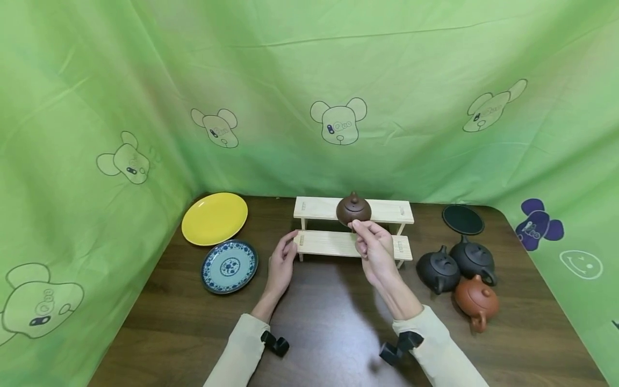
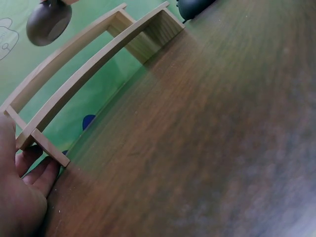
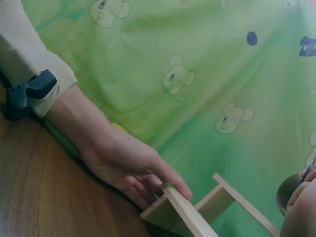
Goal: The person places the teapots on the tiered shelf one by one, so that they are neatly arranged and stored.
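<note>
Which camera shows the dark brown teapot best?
The head view: the dark brown teapot shows its knobbed lid clearly. The left wrist view shows its rounded underside at the top edge; in the right wrist view, fingers partly hide it.

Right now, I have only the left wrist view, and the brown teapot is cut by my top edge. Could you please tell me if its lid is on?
Observer: Yes, the lid is on the brown teapot; its round knob shows on top in the head view.
Operator: Thank you. Which hand is holding it?
Observer: The right hand pinches it between thumb and fingers.
Operator: And what lies on the table, to the left of the wooden stand?
Observer: Two plates: a yellow plate, and nearer to the person, a blue patterned plate.
</note>
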A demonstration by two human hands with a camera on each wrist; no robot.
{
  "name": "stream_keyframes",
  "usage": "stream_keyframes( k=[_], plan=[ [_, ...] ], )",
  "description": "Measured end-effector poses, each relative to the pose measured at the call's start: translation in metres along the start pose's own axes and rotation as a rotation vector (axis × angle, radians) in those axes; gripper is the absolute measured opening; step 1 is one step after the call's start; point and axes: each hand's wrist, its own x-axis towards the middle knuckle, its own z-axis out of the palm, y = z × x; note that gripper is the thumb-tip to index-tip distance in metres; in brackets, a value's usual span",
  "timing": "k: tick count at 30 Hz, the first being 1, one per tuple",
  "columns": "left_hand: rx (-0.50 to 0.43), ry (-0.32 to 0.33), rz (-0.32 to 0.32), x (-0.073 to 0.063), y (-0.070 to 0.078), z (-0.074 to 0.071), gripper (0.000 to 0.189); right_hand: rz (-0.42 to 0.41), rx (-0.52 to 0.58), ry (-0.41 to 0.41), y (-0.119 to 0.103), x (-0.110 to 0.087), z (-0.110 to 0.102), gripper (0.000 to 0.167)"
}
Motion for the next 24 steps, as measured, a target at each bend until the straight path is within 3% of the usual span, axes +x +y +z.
stream_keyframes(
  k=[4,12,17,24],
  plan=[
    [0.034,0.007,-0.029,0.0,-0.001,0.0,0.038,-0.007,-0.011,-0.005,0.009,0.004,0.009,0.035],
    [0.03,-0.008,-0.141,-0.002,0.024,0.0,0.038,-0.025,-0.017,-0.027,0.025,0.012,0.027,0.03],
    [0.026,-0.01,-0.166,-0.002,0.027,0.0,0.039,-0.029,-0.008,-0.032,0.034,0.015,0.034,0.029],
    [0.029,-0.026,-0.131,0.006,-0.019,-0.002,0.036,-0.046,0.002,-0.037,0.046,0.021,0.039,0.03]
  ],
)
